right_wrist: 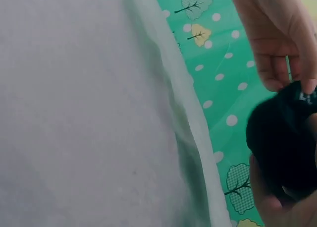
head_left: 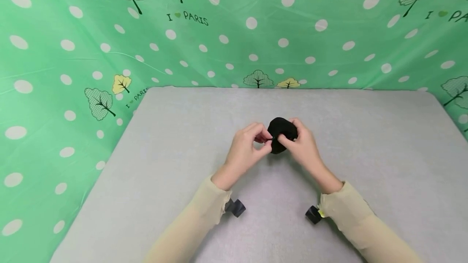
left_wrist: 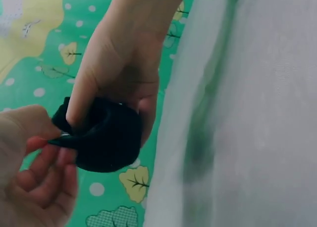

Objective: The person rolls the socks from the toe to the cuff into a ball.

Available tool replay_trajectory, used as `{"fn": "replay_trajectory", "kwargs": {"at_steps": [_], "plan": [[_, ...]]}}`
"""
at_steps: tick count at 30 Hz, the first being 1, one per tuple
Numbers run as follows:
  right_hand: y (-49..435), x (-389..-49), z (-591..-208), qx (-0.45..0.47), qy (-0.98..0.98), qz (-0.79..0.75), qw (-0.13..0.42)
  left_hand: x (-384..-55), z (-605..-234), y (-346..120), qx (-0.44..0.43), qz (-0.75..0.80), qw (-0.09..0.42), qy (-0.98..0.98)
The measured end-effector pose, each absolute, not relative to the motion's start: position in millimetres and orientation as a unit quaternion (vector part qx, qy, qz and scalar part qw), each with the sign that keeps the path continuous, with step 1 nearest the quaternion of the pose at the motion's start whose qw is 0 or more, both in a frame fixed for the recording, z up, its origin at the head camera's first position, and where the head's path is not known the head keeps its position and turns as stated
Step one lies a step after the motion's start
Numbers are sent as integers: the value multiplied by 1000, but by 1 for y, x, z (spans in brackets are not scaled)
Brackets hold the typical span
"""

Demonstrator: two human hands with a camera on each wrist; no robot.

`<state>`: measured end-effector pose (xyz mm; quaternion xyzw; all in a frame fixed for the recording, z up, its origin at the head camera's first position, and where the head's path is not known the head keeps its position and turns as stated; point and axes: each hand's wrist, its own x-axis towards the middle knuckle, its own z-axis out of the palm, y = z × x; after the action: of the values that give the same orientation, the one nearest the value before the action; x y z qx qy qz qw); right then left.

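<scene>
A soft black cloth bundle, rounded and folded in on itself, is held up over the grey table between both hands. My left hand pinches a thin edge of the cloth at the bundle's left side between thumb and fingertips. On the other side, my right hand grips the bundle, its thumb pressed into the fold in the middle. The left wrist view shows the black cloth with that thumb inside the fold. Small white marks show near the pinched edge in the right wrist view, where the bundle is partly cut off.
The grey table spreads out around the hands. A green curtain with white dots and printed trees hangs behind it and along the left. Small black cameras sit at both sleeve cuffs.
</scene>
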<state>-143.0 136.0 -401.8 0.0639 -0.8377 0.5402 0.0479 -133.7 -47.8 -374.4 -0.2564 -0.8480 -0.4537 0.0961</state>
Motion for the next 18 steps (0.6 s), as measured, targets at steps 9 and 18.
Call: {"fn": "replay_trajectory", "kwargs": {"at_steps": [9, 18], "plan": [[144, -142, -398, 162, -776, 607, -46, -145, -379, -68, -194, -588, -113, -777], [145, -140, -395, 153, -757, 632, -59, -151, -384, -69, -210, -594, -173, -757]]}}
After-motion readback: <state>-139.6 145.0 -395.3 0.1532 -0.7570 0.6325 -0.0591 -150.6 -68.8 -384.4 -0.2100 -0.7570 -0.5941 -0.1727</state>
